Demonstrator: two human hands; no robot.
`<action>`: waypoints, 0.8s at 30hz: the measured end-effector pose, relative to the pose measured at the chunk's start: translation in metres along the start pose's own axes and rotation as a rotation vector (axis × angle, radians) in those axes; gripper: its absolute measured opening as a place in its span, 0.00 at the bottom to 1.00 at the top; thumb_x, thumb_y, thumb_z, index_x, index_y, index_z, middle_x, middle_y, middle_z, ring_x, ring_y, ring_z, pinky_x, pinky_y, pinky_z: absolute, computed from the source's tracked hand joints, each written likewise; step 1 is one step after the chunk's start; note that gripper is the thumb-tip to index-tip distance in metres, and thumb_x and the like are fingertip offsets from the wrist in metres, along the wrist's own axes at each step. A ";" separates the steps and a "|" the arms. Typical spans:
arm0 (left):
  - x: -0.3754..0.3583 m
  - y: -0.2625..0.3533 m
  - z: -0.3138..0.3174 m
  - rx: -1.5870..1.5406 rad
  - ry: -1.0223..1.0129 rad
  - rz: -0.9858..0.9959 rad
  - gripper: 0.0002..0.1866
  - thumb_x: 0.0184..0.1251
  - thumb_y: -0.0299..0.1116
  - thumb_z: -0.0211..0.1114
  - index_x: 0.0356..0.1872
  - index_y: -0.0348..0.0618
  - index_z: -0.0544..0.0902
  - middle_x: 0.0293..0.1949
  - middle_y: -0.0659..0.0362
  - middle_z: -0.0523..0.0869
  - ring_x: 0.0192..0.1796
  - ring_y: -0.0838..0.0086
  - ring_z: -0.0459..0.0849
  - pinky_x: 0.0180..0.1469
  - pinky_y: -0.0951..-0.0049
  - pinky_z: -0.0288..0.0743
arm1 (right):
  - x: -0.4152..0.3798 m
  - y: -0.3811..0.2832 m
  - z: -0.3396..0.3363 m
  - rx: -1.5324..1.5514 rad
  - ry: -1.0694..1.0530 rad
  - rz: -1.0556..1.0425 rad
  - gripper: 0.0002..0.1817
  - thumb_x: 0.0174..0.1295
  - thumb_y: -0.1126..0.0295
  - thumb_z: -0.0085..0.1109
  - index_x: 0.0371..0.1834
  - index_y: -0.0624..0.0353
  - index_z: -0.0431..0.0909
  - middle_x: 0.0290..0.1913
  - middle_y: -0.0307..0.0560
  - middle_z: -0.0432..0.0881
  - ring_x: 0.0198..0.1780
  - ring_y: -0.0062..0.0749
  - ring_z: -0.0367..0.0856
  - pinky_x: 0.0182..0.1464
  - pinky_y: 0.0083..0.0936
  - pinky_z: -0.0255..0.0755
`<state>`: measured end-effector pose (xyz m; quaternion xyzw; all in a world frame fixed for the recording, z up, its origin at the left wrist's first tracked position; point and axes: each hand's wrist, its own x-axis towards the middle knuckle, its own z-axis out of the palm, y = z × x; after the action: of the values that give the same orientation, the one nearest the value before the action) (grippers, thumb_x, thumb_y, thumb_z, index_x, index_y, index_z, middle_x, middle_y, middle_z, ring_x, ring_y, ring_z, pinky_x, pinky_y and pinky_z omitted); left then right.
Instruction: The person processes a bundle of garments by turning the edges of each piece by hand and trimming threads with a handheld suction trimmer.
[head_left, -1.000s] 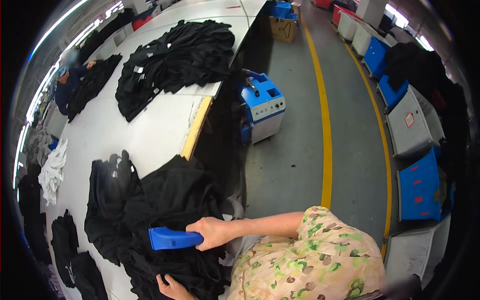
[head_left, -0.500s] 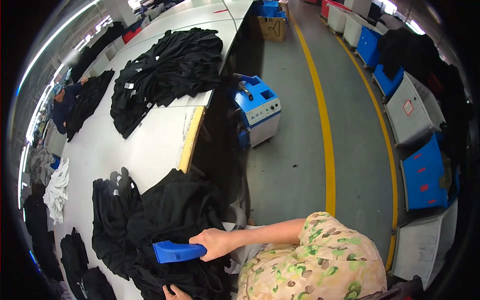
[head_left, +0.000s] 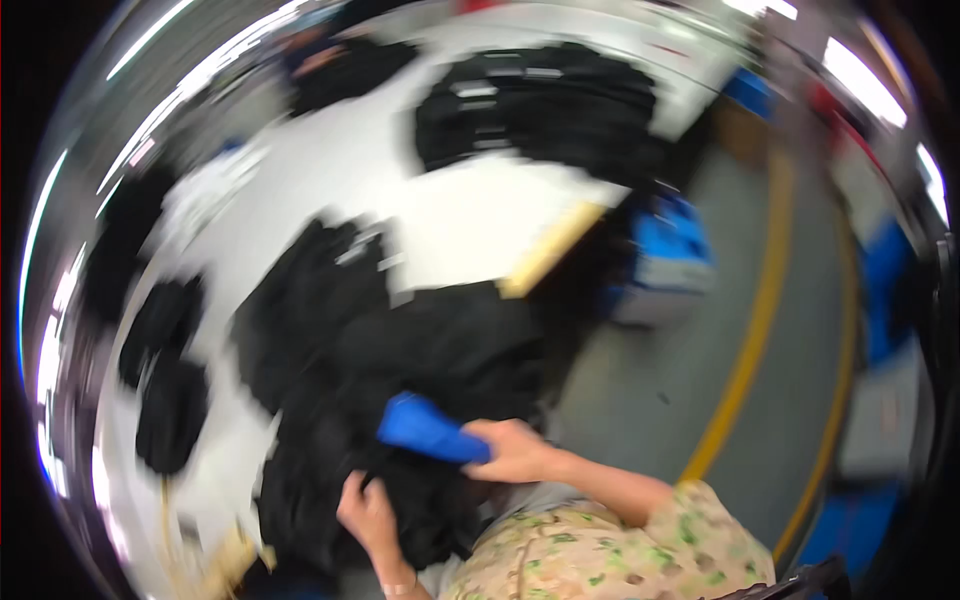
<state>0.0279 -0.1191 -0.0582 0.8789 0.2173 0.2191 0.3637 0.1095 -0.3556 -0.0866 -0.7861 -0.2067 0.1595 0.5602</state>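
Head view, heavily blurred: one right hand [head_left: 515, 450] is closed around a single smooth blue handle [head_left: 428, 430], held over a heap of soft black garments [head_left: 420, 360] at the near edge of a white table [head_left: 470, 215]. One left hand [head_left: 367, 512] grips the dark cloth below. A second black pile [head_left: 545, 105] lies farther along.

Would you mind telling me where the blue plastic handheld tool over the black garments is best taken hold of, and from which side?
Probably at its near end, from the person's right. The blue plastic handheld tool is long and bar-shaped, lying across the black garment pile, and the right hand already wraps that end. The left hand grips the cloth just below. Blur hides finer detail.
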 end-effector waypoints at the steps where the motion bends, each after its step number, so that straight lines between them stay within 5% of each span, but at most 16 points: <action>1: -0.001 0.010 0.001 -0.027 0.060 -0.023 0.10 0.56 0.23 0.63 0.38 0.33 0.86 0.26 0.50 0.85 0.26 0.71 0.81 0.33 0.70 0.76 | 0.001 0.001 0.001 0.026 0.048 -0.101 0.28 0.49 0.63 0.76 0.55 0.61 0.81 0.41 0.54 0.88 0.42 0.36 0.88 0.47 0.33 0.80; 3: 0.001 -0.002 -0.003 0.002 0.057 -0.010 0.10 0.54 0.27 0.67 0.39 0.39 0.88 0.31 0.47 0.87 0.30 0.58 0.88 0.36 0.65 0.80 | 0.003 -0.007 -0.002 -0.040 0.041 -0.014 0.29 0.47 0.63 0.78 0.52 0.65 0.82 0.37 0.51 0.86 0.39 0.30 0.84 0.46 0.30 0.78; 4: 0.002 0.000 -0.003 0.007 0.055 -0.005 0.07 0.55 0.26 0.65 0.35 0.39 0.86 0.27 0.48 0.84 0.26 0.65 0.83 0.33 0.68 0.77 | 0.005 -0.016 -0.007 -0.095 0.024 0.002 0.24 0.48 0.65 0.76 0.48 0.64 0.82 0.36 0.52 0.85 0.36 0.31 0.83 0.44 0.31 0.78; 6: 0.001 -0.007 -0.005 -0.040 0.073 0.013 0.06 0.56 0.31 0.66 0.32 0.42 0.83 0.28 0.50 0.84 0.32 0.54 0.85 0.33 0.62 0.77 | 0.006 -0.013 0.000 -0.020 -0.001 0.038 0.16 0.47 0.72 0.72 0.39 0.64 0.79 0.29 0.43 0.80 0.30 0.23 0.76 0.37 0.28 0.74; 9: -0.003 -0.019 -0.013 -0.102 0.115 0.046 0.06 0.56 0.32 0.68 0.30 0.42 0.81 0.28 0.51 0.84 0.33 0.55 0.86 0.33 0.61 0.77 | 0.009 -0.008 0.014 0.076 0.022 0.045 0.11 0.47 0.79 0.69 0.33 0.62 0.76 0.26 0.36 0.75 0.28 0.19 0.73 0.33 0.24 0.71; 17: -0.005 -0.030 -0.011 -0.185 0.095 0.066 0.08 0.55 0.30 0.69 0.31 0.41 0.79 0.27 0.53 0.83 0.33 0.56 0.85 0.34 0.62 0.77 | 0.014 -0.009 0.026 0.058 0.034 0.048 0.12 0.51 0.82 0.66 0.38 0.64 0.75 0.29 0.40 0.76 0.27 0.22 0.78 0.29 0.19 0.75; 24: -0.003 -0.038 -0.010 -0.261 0.139 0.124 0.07 0.55 0.30 0.69 0.30 0.42 0.80 0.27 0.53 0.83 0.32 0.56 0.85 0.32 0.62 0.76 | 0.008 -0.019 0.033 -0.032 0.096 0.052 0.12 0.49 0.79 0.67 0.36 0.64 0.76 0.29 0.38 0.76 0.31 0.23 0.73 0.39 0.24 0.70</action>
<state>0.0116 -0.0916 -0.0805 0.8185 0.1571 0.3278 0.4448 0.0977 -0.3196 -0.0791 -0.8069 -0.1617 0.1329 0.5523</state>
